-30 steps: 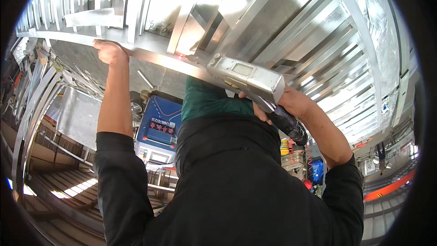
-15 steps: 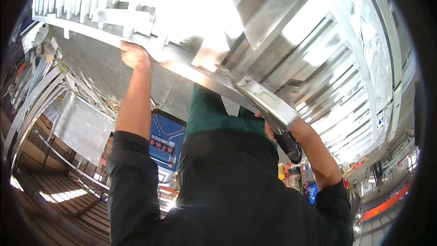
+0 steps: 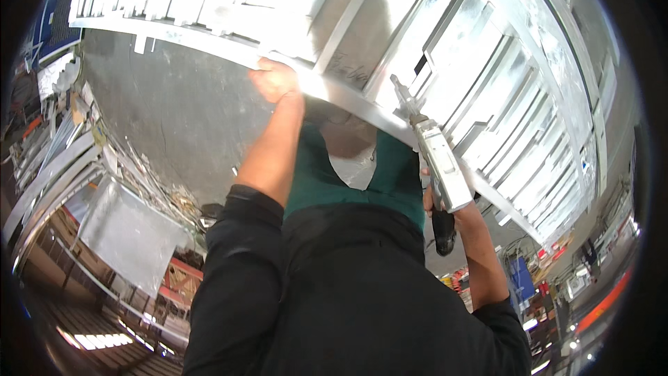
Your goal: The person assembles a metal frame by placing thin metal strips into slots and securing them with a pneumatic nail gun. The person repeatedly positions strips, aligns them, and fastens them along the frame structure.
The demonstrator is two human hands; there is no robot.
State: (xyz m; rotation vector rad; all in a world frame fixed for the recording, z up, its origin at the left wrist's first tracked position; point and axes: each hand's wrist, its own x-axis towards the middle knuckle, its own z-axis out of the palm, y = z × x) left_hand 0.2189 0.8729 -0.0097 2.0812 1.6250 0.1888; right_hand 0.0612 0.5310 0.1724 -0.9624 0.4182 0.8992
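Note:
A large silver metal frame (image 3: 348, 97) with several parallel slats spans the view in front of me, its near rail running down to the right. My left hand (image 3: 277, 81) is closed on that near rail. My right hand (image 3: 428, 200) is wrapped round the black handle of a silver pistol-grip power tool (image 3: 442, 163); the tool's body hides much of the hand. The tool's narrow nose points away from me over the slats, and I cannot tell whether its tip touches the metal. Strong glare washes out part of the frame.
Grey floor (image 3: 167, 104) shows left of my left arm. Metal strips and offcuts (image 3: 52, 146) lie piled at the far left, beside a silver sheet-covered box (image 3: 125, 237). A blue object (image 3: 520, 277) and other clutter stand at the lower right, near an orange beam (image 3: 602, 303).
My left hand sits further right along the near rail. The power tool has turned, so its nose points more directly away from me. The whole view has shifted.

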